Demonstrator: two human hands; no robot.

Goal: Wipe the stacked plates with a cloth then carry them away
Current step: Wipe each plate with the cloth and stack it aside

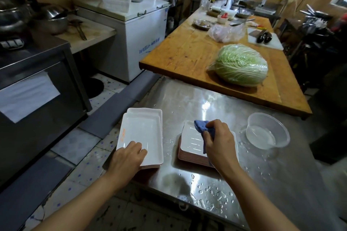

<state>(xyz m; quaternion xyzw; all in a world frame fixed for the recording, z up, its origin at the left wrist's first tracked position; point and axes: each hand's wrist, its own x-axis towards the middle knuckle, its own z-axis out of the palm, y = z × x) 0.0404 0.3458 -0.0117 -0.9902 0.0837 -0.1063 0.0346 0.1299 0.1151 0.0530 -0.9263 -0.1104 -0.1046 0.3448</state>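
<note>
White rectangular plates wiped on steel tabletop [187,180]

A crumpled blue cloth [201,127] is gripped by curled right hand [219,142] fingers on the pink-edged plate stack [193,143]; the left plate pile [142,133] is touched by loosely bent left hand [127,157] fingers.

Head view; looks down, close over counter [206,184]

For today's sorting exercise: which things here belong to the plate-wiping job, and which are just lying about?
Part of the job:
blue cloth
right stack of plates
left stack of plates

Just lying about:
cabbage
plastic tub
wooden board
plastic bag
</note>
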